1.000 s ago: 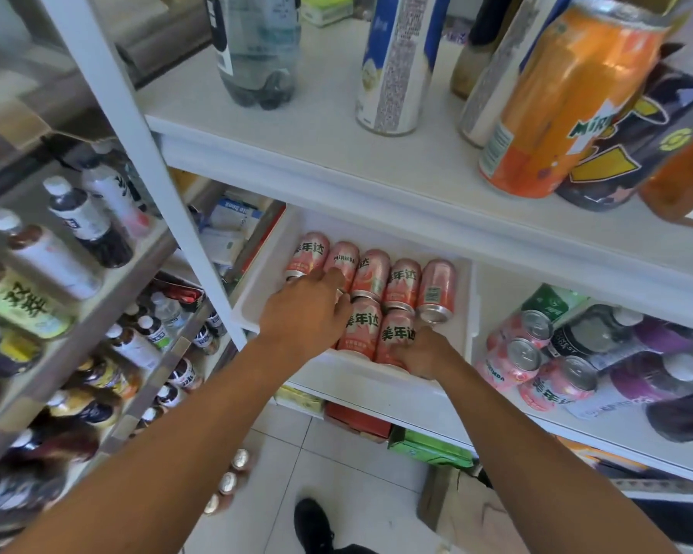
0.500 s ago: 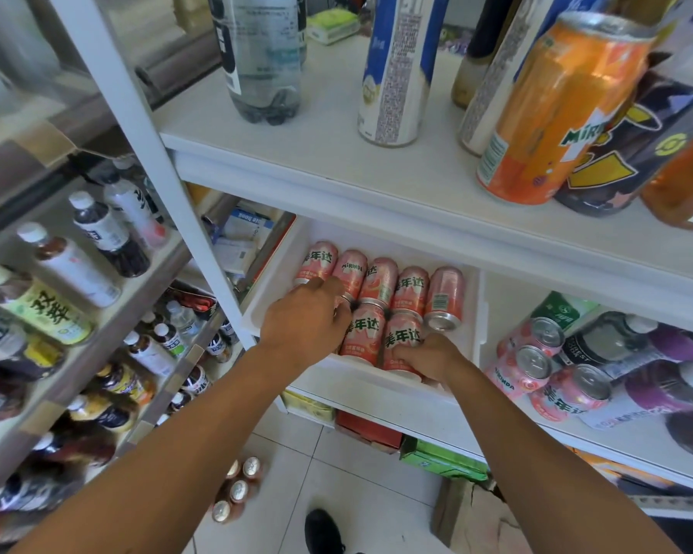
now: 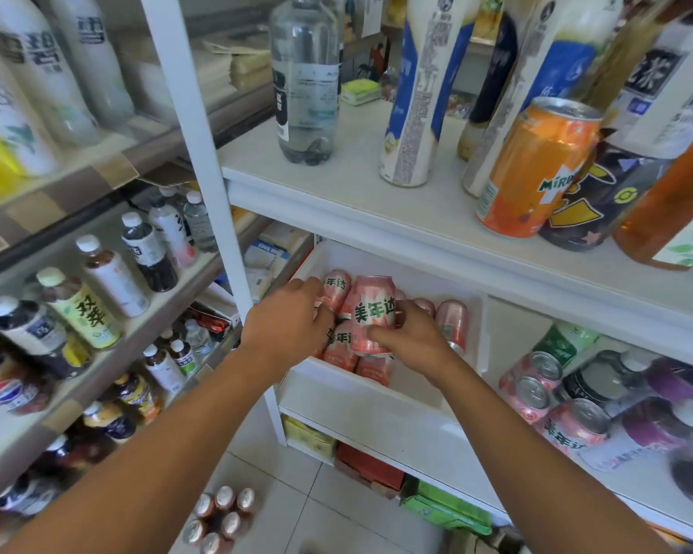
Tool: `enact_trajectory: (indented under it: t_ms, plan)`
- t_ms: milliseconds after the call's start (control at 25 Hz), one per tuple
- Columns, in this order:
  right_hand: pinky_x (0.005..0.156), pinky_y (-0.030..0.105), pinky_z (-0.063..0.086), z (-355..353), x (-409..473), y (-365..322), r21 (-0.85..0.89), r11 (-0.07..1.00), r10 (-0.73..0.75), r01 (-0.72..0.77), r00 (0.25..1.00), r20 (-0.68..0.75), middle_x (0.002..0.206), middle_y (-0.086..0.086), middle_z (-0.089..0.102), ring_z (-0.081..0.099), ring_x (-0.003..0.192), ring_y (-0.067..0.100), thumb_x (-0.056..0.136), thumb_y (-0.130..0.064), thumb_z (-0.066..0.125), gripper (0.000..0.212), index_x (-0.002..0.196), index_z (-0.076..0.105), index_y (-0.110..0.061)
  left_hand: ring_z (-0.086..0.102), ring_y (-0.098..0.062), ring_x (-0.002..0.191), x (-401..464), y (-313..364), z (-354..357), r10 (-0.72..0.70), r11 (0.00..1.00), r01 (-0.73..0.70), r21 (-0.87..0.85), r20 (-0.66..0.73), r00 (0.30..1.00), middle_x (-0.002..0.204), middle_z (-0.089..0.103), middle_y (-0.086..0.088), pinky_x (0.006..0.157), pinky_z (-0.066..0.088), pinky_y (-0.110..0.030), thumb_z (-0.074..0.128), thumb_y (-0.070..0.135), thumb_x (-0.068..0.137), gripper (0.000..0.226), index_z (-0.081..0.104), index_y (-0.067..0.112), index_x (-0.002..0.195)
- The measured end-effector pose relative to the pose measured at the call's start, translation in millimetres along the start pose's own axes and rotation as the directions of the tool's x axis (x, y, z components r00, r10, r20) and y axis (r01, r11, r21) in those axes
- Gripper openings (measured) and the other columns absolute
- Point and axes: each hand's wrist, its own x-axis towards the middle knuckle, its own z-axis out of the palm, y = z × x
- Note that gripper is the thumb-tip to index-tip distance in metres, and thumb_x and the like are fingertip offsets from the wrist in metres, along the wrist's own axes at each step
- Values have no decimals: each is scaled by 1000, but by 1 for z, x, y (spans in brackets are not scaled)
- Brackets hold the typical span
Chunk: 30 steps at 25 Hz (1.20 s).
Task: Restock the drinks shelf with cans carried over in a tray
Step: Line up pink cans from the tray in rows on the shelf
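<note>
Right hand (image 3: 411, 343) fingers curled round a raised pink can (image 3: 373, 313) above the white tray (image 3: 361, 397) on the middle shelf. Left hand (image 3: 287, 323) grips another can, mostly hidden under its fingers. Remaining cans (image 3: 453, 319) behind, partly covered; count unclear.

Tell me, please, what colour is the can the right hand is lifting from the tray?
Pink, with green characters on a white band; the can shows best in the head view.

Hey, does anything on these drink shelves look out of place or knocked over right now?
Nothing is spilled or damaged. The pink cans lie on their sides in the white tray, unlike the upright pink cans to the right. The right hand holds one can.
</note>
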Motion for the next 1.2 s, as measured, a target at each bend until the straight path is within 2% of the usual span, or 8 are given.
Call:
enact_trajectory:
  t_ms: [80,200,440,560,720,880,1040,1200]
  plan:
    - [71,23,51,13,-2,-25,-1,995,-95,95,995,8,95,-11,68,64,84,3,74,-24,78,35,100,56,-31,62,-26,102,-9,-16,-16,-49,999,49,5,-28,998,121,61,0,75,52,-39,44,35,97,31,54,20,122]
    - [82,29,53,42,-7,-59,13,977,-214,213,976,36,100,-9,66,64,90,8,72,-22,80,42,102,52,-34,61,-26,100,-30,-48,-46,-121,991,126,47,-97,988,117,61,0,74,53,-40,42,37,97,29,54,20,118]
    - [79,26,54,124,-33,-124,103,925,-379,365,900,214,99,-17,67,65,88,-3,69,-23,78,49,112,55,-31,61,-28,96,-95,-120,-112,-265,952,292,88,-232,936,116,60,-4,72,53,-40,40,39,98,30,53,21,118]
    - [66,9,46,170,-61,-162,135,887,-461,441,839,290,95,-21,66,62,81,-13,76,-17,77,45,111,53,-33,61,-28,94,-143,-154,-145,-340,919,383,87,-315,886,113,61,-5,66,49,-36,43,37,96,28,56,20,114]
    - [80,24,53,235,-104,-212,186,838,-544,513,761,353,102,-13,69,66,91,-1,75,-21,77,48,117,56,-29,61,-29,91,-212,-195,-192,-418,873,482,67,-405,813,107,63,-3,64,49,-36,44,34,95,22,56,20,105]
    - [75,15,49,300,-157,-256,224,773,-630,594,676,381,104,-13,68,64,91,-3,74,-21,77,52,122,56,-24,62,-31,97,-283,-228,-239,-460,825,561,69,-493,738,114,63,-2,72,52,-40,45,37,95,27,56,23,115]
    - [82,24,54,364,-213,-288,285,709,-697,645,582,418,105,-12,69,66,94,1,74,-20,78,51,120,57,-25,61,-30,97,-355,-257,-283,-504,761,646,64,-568,650,114,62,-1,72,50,-38,46,38,95,27,56,22,115]
    - [81,19,53,415,-264,-311,351,671,-733,653,517,441,103,-19,65,63,93,-5,76,-19,79,57,125,52,-27,62,-25,95,-416,-281,-312,-547,707,705,48,-594,589,117,61,2,72,47,-35,45,37,95,29,55,23,119]
